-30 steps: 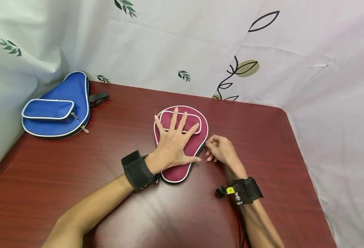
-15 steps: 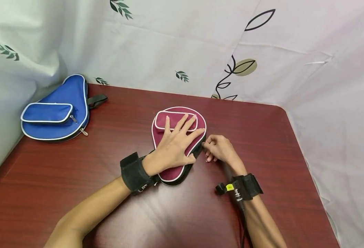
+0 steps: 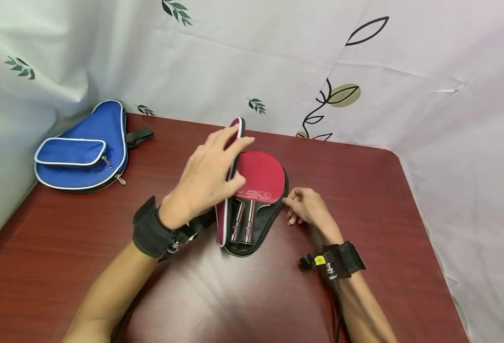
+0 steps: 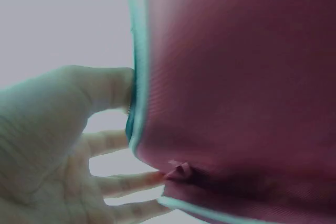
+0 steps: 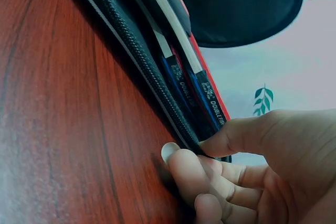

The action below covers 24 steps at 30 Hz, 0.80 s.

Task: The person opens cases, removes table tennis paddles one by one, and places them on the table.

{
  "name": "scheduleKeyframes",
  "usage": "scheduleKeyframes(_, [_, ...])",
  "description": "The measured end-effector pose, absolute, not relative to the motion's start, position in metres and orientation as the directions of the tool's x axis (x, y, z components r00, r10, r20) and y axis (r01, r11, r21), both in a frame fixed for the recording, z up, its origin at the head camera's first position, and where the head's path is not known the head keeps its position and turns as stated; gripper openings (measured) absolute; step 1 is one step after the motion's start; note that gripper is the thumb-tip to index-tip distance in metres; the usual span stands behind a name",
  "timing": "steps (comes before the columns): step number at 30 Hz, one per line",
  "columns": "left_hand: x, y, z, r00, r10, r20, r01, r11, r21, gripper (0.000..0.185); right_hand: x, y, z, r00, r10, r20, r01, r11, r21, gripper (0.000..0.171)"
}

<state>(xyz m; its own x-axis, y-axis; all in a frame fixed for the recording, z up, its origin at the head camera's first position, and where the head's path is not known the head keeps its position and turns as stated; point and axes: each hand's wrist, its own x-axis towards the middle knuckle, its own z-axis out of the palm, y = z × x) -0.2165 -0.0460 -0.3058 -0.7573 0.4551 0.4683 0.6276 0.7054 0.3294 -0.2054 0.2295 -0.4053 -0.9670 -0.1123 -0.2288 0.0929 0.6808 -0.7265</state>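
Note:
A maroon paddle case (image 3: 269, 224) lies on the dark red table (image 3: 363, 214) with its lid (image 3: 222, 224) raised on edge. My left hand (image 3: 210, 174) grips that lid, thumb on one face and fingers on the other; the left wrist view shows the maroon lid (image 4: 236, 77) close up beside the thumb (image 4: 79, 98). Inside lie red-faced table tennis paddles (image 3: 262, 178), handles (image 3: 243, 224) toward me. My right hand (image 3: 305, 207) pinches the case's lower zipper edge (image 5: 136, 61) at the right side, next to the stacked paddle edges (image 5: 184, 72).
A blue paddle case (image 3: 84, 150) lies shut at the table's far left corner. A white leaf-printed curtain (image 3: 277, 62) hangs along the back and right sides. The table's right edge (image 3: 423, 228) runs close to my right arm.
My left hand, flat on the shut maroon case before, has swung the lid up and to the left, baring the red paddles. My right hand has stayed at the case's right edge.

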Motion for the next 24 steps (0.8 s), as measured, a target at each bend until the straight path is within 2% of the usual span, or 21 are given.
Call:
scheduleKeyframes(7, [-0.224,-0.100,-0.289,-0.830,0.249,0.499,0.480,0.775,0.412,0.044,-0.201,0.225,-0.405,-0.977,-0.080,-0.196,0.085,0.698,-0.711,0.018])
scheduleKeyframes(10, [-0.227,-0.131,-0.295,-0.865,0.164,0.475,0.402,0.793,0.458,0.039,-0.201,0.223,-0.407,-0.976,-0.065,-0.209,0.105,0.701,-0.706,0.019])
scheduleKeyframes(13, [-0.229,-0.164,-0.311,-0.893,0.129,0.432,0.363,0.775,0.518,0.042,-0.202,0.220,-0.407,-0.976,-0.054,-0.210,0.111,0.708,-0.698,0.019])
scheduleKeyframes(16, [-0.232,-0.192,-0.333,-0.927,0.134,0.351,0.344,0.676,0.652,0.048,-0.201,0.219,-0.406,-0.978,-0.037,-0.207,0.114,0.733,-0.671,0.020])
scheduleKeyframes(20, [-0.235,-0.216,-0.365,-0.971,0.162,0.178,0.229,0.392,0.891,0.056,-0.198,0.220,-0.406,-0.981,-0.022,-0.191,0.110,0.751,-0.651,0.020])
scheduleKeyframes(24, [-0.235,-0.231,-0.393,-0.985,0.173,0.025,0.057,0.182,0.982,0.049,-0.192,0.218,-0.406,-0.986,-0.041,-0.163,0.079,0.739,-0.669,0.019])
